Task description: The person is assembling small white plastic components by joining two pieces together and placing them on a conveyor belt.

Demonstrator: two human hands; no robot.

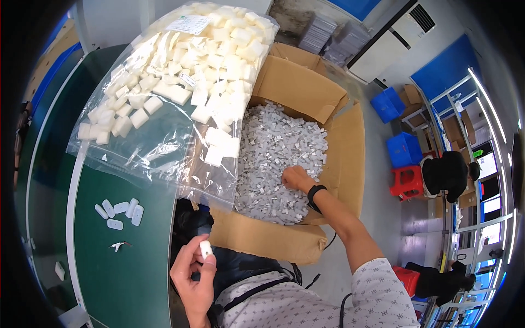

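Left of frame: pale-blue oblong plastic pieces [121, 207] lying on green tabletop [149, 246]. Upper left to centre: clear plastic bag [158, 134] holding cream foam blocks [216, 60]. Lower left of centre: left hand [196, 276], thumb and fingers pinched on small white rounded piece [206, 249]. Centre: right hand [297, 178], fingers curled down among grey-white plastic bits [270, 188] heaped in open brown cardboard box [344, 158]; cannot tell whether any gripped. Right: red plastic stool [407, 180].

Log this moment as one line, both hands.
left hand: holding small white piece | right hand: at small grey parts in open carton
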